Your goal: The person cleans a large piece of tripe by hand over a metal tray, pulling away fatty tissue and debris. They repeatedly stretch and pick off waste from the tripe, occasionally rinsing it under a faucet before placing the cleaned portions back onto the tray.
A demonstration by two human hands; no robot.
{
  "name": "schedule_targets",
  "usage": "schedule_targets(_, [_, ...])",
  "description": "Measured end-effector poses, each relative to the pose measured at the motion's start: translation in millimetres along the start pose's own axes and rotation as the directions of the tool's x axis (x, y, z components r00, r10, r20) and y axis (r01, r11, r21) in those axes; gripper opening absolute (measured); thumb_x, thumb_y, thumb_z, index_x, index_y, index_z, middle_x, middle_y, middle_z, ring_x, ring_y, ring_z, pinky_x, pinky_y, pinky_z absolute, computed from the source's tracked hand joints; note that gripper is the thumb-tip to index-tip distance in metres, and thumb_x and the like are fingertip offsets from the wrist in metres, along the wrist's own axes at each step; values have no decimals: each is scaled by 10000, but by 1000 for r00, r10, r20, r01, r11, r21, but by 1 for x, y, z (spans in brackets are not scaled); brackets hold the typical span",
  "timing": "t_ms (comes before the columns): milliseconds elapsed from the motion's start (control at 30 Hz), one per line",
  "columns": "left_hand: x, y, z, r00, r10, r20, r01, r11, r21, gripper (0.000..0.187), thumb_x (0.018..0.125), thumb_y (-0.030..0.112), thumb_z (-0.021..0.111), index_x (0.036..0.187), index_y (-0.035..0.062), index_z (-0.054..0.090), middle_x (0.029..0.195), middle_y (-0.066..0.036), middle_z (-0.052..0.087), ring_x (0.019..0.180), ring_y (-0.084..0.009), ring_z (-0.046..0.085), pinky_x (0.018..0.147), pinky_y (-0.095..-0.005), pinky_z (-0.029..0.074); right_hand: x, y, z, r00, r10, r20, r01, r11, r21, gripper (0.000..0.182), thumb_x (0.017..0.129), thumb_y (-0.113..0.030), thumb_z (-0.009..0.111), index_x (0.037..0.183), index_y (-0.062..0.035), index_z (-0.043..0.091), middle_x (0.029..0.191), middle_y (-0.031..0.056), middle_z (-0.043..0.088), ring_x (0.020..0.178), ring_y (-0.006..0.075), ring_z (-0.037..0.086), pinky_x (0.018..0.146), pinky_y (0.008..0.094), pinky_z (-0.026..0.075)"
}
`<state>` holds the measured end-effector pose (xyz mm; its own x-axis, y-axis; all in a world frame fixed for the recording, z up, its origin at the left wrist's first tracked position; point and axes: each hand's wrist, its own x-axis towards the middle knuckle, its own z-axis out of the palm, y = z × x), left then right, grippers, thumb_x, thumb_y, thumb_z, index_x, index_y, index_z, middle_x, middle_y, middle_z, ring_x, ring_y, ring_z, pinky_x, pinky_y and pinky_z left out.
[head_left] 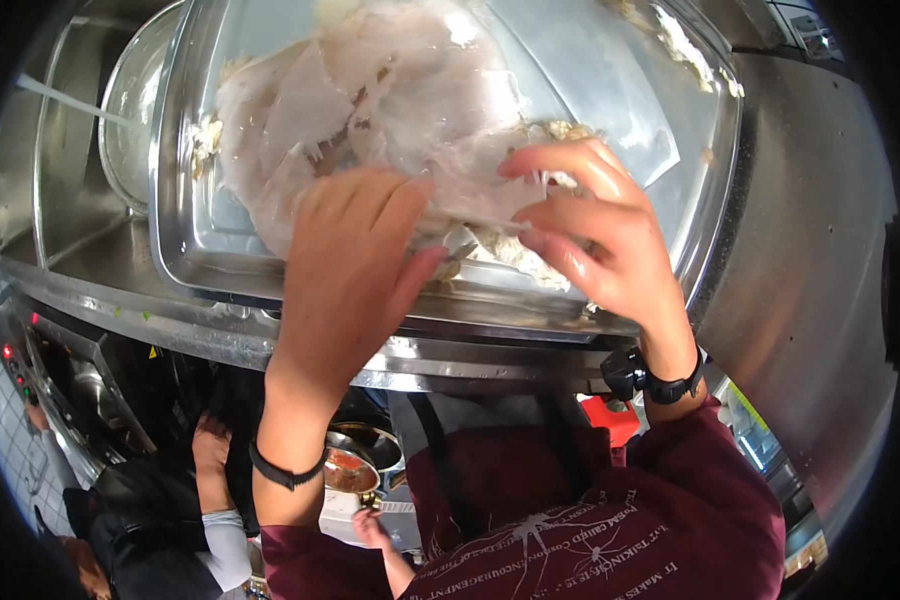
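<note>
Torso (570, 500): landmark. Both forearms extend forward of the torso. Left hand (355, 250): positioned ahead of the torso, back of hand upward; four fingers close together, bent downward, fingertips hidden; thumb angled inward. Right hand (595, 225): positioned ahead of the torso, apart from the left hand; fingers bent and directed inward, upper finger separated, skin glossy. Right wrist (670, 345): nearer the torso.

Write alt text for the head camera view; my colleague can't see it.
The left hand and right hand are at the near edge of a pale meat-like mass, wet and glistening, in a shallow tray. Steel surfaces flank it; a co-worker's hand shows at lower left.
</note>
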<state>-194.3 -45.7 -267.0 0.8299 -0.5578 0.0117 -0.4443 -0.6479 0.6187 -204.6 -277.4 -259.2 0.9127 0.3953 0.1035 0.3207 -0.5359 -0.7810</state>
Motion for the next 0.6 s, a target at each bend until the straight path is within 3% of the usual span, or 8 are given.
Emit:
schedule_targets(67, [-2, -10, 8, 1000, 23, -17, -23, 1000, 15, 341, 696, 120, 723, 1002, 75, 578, 937, -99, 577, 936, -310, 540, 861, -422, 393, -3, -7, -3, 998, -55, 38, 55, 998, 3, 86, 703, -75, 700, 766, -42, 652, 1085, 87, 612, 925, 278, 569, 774, 375, 453])
schedule_targets(133, [-6, -16, 6, 998, -6, 70, 6, 1000, 9, 273, 689, 131, 725, 889, 76, 547, 805, -74, 544, 821, -303, 534, 792, -403, 403, -13, -3, -6, 994, -92, 56, 93, 996, -5, 116, 671, -133, 706, 732, -41, 670, 1078, 120, 635, 900, 282, 574, 794, 370, 442])
schedule_targets(267, [-17, -18, -2, 989, 5, 148, -2, 1000, -17, 252, 649, 101, 738, 774, 52, 526, 746, -96, 515, 753, -331, 511, 686, -407, 396, -28, -6, -6, 991, -53, 124, 60, 997, -50, 114, 680, -114, 720, 685, -64, 617, 1133, 75, 615, 951, 263, 556, 790, 386, 445])
schedule_targets(333, [-22, -19, -1, 988, 99, 119, -94, 995, -44, 257, 639, 120, 743, 734, 56, 513, 707, -91, 492, 700, -322, 494, 648, -402, 386, -32, -8, -6, 988, 4, 154, 35, 969, -246, 119, 683, -183, 717, 732, -78, 689, 1175, 113, 616, 1011, 299, 547, 927, 456, 417])
schedule_targets(433, [-22, -17, -1, 980, 141, 143, -141, 990, -14, 228, 679, 145, 724, 721, 72, 511, 716, -76, 489, 713, -294, 518, 648, -384, 413, -34, -9, -8, 991, 25, 133, 22, 942, -336, 134, 674, -209, 717, 741, -95, 699, 1211, 104, 605, 1052, 303, 539, 980, 488, 388])
schedule_targets(567, [-17, -19, 0, 986, 95, 134, -83, 992, -94, 206, 711, 122, 701, 720, 63, 505, 707, -100, 486, 688, -317, 509, 632, -396, 405, -22, -8, -7, 995, -47, 89, 72, 950, -305, 160, 666, -229, 709, 714, -78, 684, 1213, 148, 598, 1065, 311, 536, 975, 479, 392])
schedule_targets(600, [-15, -19, 2, 992, 49, 118, -26, 982, -190, 183, 724, 100, 678, 713, 55, 502, 682, -115, 478, 661, -331, 500, 609, -400, 400, -16, -1, -3, 996, -69, 54, 70, 997, -28, 180, 717, -233, 686, 735, -56, 656, 1194, 177, 600, 1053, 302, 541, 964, 464, 400])
